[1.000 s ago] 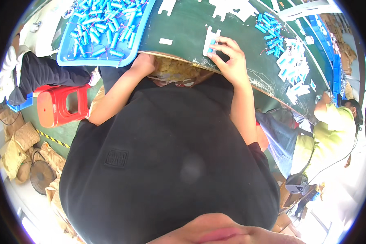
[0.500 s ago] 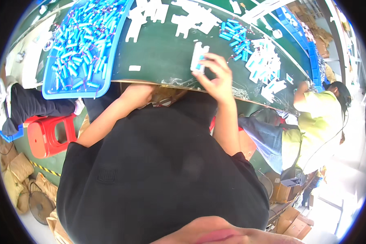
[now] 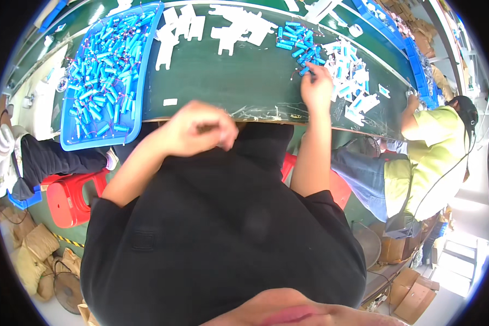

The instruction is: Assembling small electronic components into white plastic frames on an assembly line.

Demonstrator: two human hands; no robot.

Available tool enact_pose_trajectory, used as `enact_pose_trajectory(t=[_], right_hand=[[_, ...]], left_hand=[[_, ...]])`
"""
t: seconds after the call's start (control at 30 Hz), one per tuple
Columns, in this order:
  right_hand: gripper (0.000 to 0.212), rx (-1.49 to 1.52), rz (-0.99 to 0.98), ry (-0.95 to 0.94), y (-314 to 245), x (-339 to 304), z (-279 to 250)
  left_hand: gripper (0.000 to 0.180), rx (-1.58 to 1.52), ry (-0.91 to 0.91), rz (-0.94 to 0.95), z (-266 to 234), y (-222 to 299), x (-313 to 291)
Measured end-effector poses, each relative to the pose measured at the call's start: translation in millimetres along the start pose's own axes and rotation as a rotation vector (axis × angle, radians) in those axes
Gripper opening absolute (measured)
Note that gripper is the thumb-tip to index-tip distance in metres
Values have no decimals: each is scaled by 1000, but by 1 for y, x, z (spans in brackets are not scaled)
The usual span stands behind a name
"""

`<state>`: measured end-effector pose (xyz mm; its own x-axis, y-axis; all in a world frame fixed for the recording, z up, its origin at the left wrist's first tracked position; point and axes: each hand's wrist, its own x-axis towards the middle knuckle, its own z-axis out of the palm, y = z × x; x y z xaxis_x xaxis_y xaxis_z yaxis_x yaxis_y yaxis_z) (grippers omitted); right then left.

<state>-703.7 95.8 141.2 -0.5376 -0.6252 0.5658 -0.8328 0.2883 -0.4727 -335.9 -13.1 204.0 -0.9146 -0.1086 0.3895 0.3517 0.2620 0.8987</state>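
Note:
My right hand (image 3: 317, 91) reaches over the green table to the near edge of a small pile of blue cylindrical batteries (image 3: 296, 36) with thin wires. Its thumb and forefinger close on a blue battery (image 3: 303, 70) there. My left hand (image 3: 202, 130) hangs in front of the table's near edge, above my lap. Motion smears its curled fingers, and I cannot tell if anything is in them. Beside the right hand lies a heap of white plastic holders (image 3: 350, 73), several with blue batteries in them.
A blue tray (image 3: 138, 103) full of wired blue batteries stands at the left. White flat holders (image 3: 234, 31) lie at the table's far side, and a small white piece (image 3: 170, 102) nearer. A person in a yellow top (image 3: 437, 127) works at the right. Red stools (image 3: 65, 201) stand below.
My right hand has moved right to the battery pile, and the white holder it held is out of it. My left hand has come up from below the table edge and moved right.

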Motion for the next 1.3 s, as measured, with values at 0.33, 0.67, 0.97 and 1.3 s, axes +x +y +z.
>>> enact_pose_trajectory(t=[0.33,0.67,0.97,1.3], right_hand=[[17,-60,-32,60,-8,-25,20],[16,447,9,175,-10,-22,18],[12,585,191,266,12,-27,26],[57,322,10,119,-15,-20,18]], left_hand=[[39,1379,709,-417,-48,-107,133],[38,1344,553,-494,-78,-133,122],[34,772,770,-159,-73,-94,67],[43,1070,299,-248,-18,-54,7]])
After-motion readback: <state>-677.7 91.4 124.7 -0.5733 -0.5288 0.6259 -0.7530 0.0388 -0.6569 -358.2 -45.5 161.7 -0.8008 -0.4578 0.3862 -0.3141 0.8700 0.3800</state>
